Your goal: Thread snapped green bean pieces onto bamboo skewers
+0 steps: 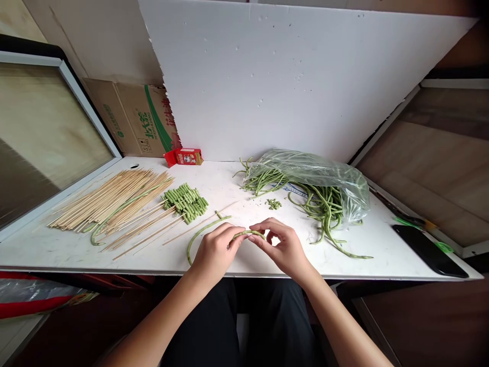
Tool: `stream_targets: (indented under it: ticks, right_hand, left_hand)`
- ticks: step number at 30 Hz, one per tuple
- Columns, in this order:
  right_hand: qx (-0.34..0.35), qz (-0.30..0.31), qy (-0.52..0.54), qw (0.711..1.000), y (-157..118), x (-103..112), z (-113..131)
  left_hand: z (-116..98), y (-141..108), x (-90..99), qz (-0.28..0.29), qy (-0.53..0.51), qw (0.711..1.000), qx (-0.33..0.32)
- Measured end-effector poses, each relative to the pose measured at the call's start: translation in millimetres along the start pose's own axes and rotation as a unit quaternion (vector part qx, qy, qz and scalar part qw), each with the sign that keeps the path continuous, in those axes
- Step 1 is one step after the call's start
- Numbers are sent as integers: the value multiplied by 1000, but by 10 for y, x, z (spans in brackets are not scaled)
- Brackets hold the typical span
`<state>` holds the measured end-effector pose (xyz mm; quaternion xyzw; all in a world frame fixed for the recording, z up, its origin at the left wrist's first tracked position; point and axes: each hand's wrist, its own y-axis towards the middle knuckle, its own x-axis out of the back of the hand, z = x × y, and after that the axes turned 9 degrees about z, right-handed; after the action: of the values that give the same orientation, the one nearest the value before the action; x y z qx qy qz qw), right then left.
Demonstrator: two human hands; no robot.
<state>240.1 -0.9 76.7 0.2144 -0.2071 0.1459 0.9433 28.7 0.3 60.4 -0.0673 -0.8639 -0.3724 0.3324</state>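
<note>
Near the table's front edge, my left hand (217, 248) and my right hand (279, 246) pinch a green long bean (250, 232) between their fingertips. The bean bows slightly upward between the two hands. Just left of my left hand, a curved long bean (196, 236) lies on the table; whether it belongs to the held one is hidden. Behind it rests a bamboo skewer (202, 223) with a short bean piece by it. Farther left, several skewers carry rows of cut bean pieces (186, 202). A small heap of bean ends (274, 204) lies beyond my right hand.
Bare skewers (110, 196) are spread at the left with a long bean (124, 205) across them. A plastic bag (317, 168) of long beans (324, 201) lies at the back right. A red packet (187, 156) stands behind; a black phone (426, 250) lies at right.
</note>
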Motion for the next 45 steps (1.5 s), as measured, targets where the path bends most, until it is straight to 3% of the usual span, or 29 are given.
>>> stream_targets:
  ticks: [7, 15, 18, 22, 26, 30, 35, 40, 45]
  right_hand:
    - [53, 8, -86, 995, -13, -5, -5]
    - [93, 33, -61, 993, -20, 67, -51]
    - [69, 8, -79, 994, -7, 160, -196]
    - [-19, -36, -207, 978, 13, 215, -559]
    - [-67, -17, -274, 959, 10, 173, -794]
    - [-44, -27, -250, 967, 2, 167, -643]
    - [-9, 44, -49, 998, -8, 150, -260]
    - [64, 50, -60, 995, -25, 66, -185]
    - [64, 24, -71, 995, -27, 74, -233]
  left_hand:
    - [-36, 8, 28, 40, 9, 998, -38]
    - [141, 29, 59, 78, -36, 996, 0]
    - [197, 63, 123, 85, -77, 993, 43]
    - [191, 75, 120, 95, -114, 986, 74]
    - [170, 38, 27, 144, -206, 962, 111]
    - [166, 8, -42, 158, -210, 954, 143]
    - [104, 8, -65, 135, -183, 965, 132]
    - [45, 11, -72, 118, -164, 975, 96]
    - [69, 3, -51, 98, -93, 984, 116]
